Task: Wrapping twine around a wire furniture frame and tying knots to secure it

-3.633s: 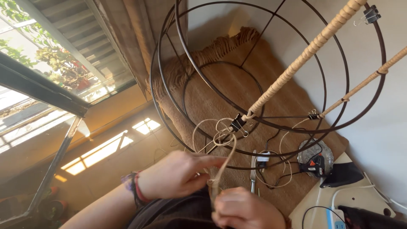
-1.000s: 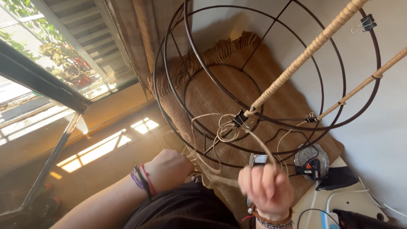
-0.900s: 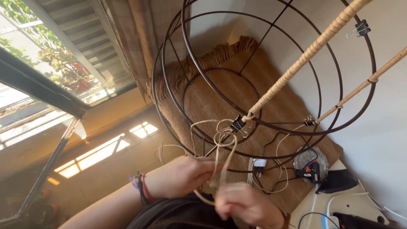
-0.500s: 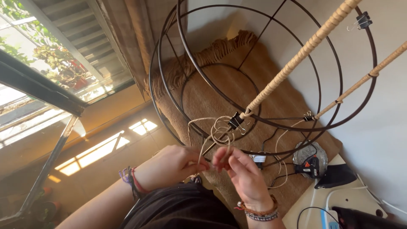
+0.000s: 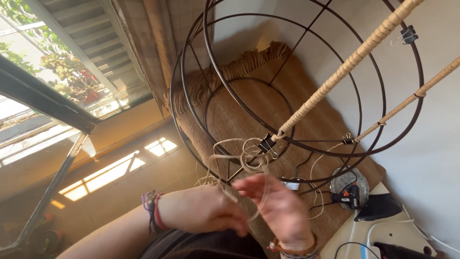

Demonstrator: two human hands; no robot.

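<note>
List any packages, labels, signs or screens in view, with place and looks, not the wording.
Small white label or tag: on the brown rug under the wire frame, just past the right hand; rectangular, white with a dark edge, too small to tell more.
No packages, signs or screens show.

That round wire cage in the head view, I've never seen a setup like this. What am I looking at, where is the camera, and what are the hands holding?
The one picture comes from a camera worn on the person's head, looking down at their own two bare hands. The wire cage is a dark metal frame of hoops and straight ribs. One rib is wrapped in pale cord, and a black binder clip pins the wrap's end. The left hand and right hand both pinch a thin, loose pale cord that loops up toward that clip. Below lies a tan fringed rug, with a glue gun resting on a small dish. A window is at left.
</note>
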